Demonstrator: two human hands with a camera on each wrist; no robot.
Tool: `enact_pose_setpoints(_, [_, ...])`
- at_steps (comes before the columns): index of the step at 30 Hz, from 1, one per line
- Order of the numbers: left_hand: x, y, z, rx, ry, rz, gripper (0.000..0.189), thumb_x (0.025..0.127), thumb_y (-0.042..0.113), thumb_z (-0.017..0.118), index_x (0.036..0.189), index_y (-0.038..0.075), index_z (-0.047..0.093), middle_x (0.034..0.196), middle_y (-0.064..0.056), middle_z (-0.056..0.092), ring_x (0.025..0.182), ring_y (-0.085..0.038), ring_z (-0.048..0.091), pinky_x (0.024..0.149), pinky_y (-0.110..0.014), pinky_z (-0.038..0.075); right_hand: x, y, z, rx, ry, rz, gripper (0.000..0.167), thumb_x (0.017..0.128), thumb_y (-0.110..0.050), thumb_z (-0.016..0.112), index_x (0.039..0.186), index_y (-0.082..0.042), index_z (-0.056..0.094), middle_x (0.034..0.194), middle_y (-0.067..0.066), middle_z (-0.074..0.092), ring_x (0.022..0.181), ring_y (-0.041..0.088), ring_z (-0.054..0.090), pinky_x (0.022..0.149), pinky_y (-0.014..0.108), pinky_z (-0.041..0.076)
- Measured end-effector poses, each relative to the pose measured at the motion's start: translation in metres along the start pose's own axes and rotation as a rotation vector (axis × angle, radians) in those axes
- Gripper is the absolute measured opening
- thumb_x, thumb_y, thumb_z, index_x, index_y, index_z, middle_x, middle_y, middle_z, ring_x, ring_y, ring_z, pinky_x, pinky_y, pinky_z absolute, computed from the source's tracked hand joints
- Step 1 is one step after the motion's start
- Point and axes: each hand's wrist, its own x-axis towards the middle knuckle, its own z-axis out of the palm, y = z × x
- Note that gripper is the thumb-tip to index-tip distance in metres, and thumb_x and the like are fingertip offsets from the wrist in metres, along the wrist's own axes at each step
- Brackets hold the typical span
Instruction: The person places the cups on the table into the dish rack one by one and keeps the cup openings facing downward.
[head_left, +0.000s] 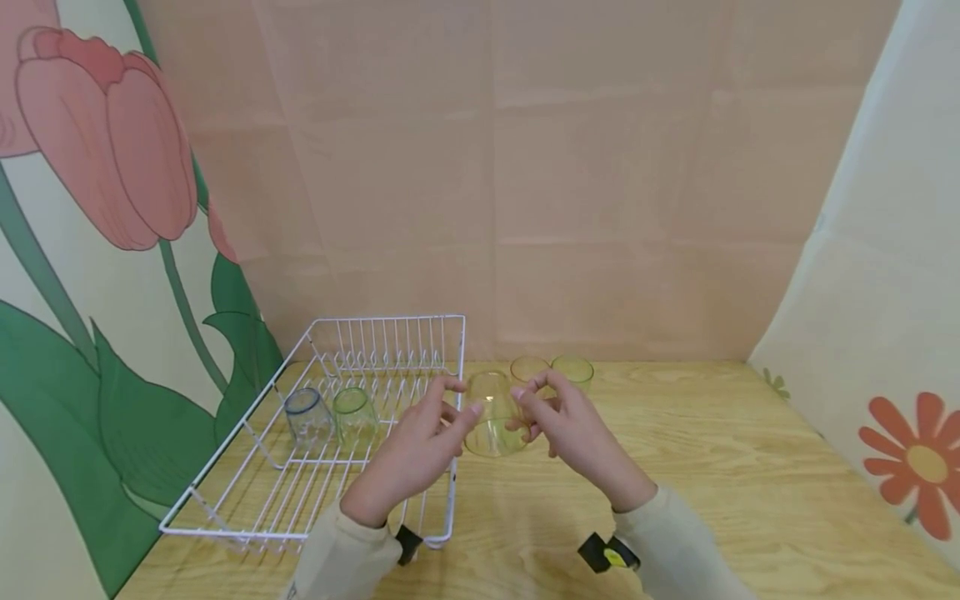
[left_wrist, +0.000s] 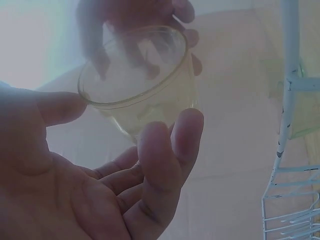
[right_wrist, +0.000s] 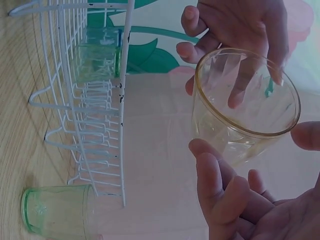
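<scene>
Plywood with a pale, wavy grain is forming the surface (head_left: 750, 500), and cloth backdrops are hanging round it: a plain peach sheet (head_left: 600, 167) behind, a tulip print (head_left: 105, 142) on the person's left, a flower print (head_left: 922, 458) on the right. Sitting on the left half of the surface is a white wire dish rack (head_left: 247, 492), an open rectangular basket of thin coated rods with a row of upright prongs at the back. It is holding two small tumblers, mouths down, side by side near its left wall: a bluish clear tumbler (head_left: 306, 417) and a green tumbler (head_left: 354, 415). Just beyond the hands, two more tumblers are standing mouth up on the surface beside the rack, touching or nearly so: an amber tumbler (head_left: 528, 369) and a pale green tumbler (head_left: 573, 370). Both hands are meeting over the rack's right edge around a yellow tumbler (head_left: 491, 414), which is raised above the surface, tilted, and showing nothing inside. It is smooth, see-through and round, narrowing toward its base. The left hand (head_left: 420, 446) is keeping a loose grip, thumb and curled fingertips pinching the rim and wall; the right hand (head_left: 566, 425) is grasping the opposite side the same way. Cream sleeves (head_left: 675, 550) are covering both wrists.
</scene>
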Motion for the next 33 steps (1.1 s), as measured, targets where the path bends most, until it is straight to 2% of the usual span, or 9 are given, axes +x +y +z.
enact_pose_setpoints(6, [-0.0009,-0.0011,0.0004,0.010,-0.008,0.012,0.053,0.103,0.050,0.049,0.140,0.013,0.041,0.108,-0.013,0.068,0.075,-0.013,0.066,0.066,-0.034,0.054,0.0001,0.0012,0.0006,-0.031,0.012,0.006,0.044,0.100,-0.051,0.054,0.110,-0.008,0.050,0.091,0.010,0.075,0.071,0.022,0.063,0.048,0.031,0.044])
enact_pose_setpoints(11, [-0.0012,-0.0012,0.0003,0.023,-0.009,0.001,0.052,0.102,0.050,0.050,0.140,0.015,0.041,0.113,-0.012,0.068,0.077,-0.012,0.066,0.067,-0.035,0.054,-0.0005,0.0013,0.0021,-0.062,0.021,0.024,0.045,0.096,-0.053,0.060,0.105,-0.010,0.052,0.087,0.004,0.075,0.070,0.022,0.060,0.049,0.032,0.045])
enact_pose_setpoints(22, [0.0002,-0.0005,-0.0012,-0.006,-0.011,-0.003,0.048,0.105,0.045,0.047,0.140,0.012,0.042,0.111,-0.014,0.068,0.076,-0.014,0.066,0.065,-0.034,0.053,0.0004,0.0002,0.0011,-0.089,0.013,0.035,0.045,0.092,-0.052,0.066,0.103,-0.010,0.055,0.079,0.009,0.069,0.068,0.021,0.058,0.049,0.031,0.045])
enact_pose_setpoints(26, [0.0004,-0.0014,-0.0014,0.003,-0.010,0.001,0.049,0.105,0.045,0.048,0.141,0.012,0.041,0.112,-0.013,0.068,0.075,-0.013,0.066,0.066,-0.033,0.054,0.0005,0.0000,0.0011,-0.092,0.015,0.046,0.046,0.092,-0.052,0.067,0.109,-0.010,0.058,0.082,0.007,0.071,0.070,0.021,0.060,0.051,0.032,0.046])
enact_pose_setpoints(30, [0.0003,-0.0025,-0.0014,0.007,-0.008,0.004,0.053,0.104,0.047,0.049,0.142,0.013,0.040,0.114,-0.014,0.067,0.074,-0.012,0.065,0.065,-0.033,0.054,0.0012,-0.0009,0.0008,-0.104,0.002,0.057,0.050,0.092,-0.051,0.066,0.120,-0.010,0.064,0.091,0.006,0.074,0.075,0.021,0.062,0.053,0.034,0.048])
enact_pose_setpoints(33, [0.0001,-0.0031,-0.0009,0.009,-0.010,0.003,0.055,0.103,0.050,0.050,0.142,0.014,0.040,0.116,-0.015,0.066,0.073,-0.012,0.065,0.065,-0.034,0.054,0.0014,-0.0014,0.0006,-0.118,-0.014,0.060,0.052,0.093,-0.051,0.065,0.122,-0.009,0.067,0.096,0.004,0.074,0.077,0.022,0.063,0.053,0.034,0.048])
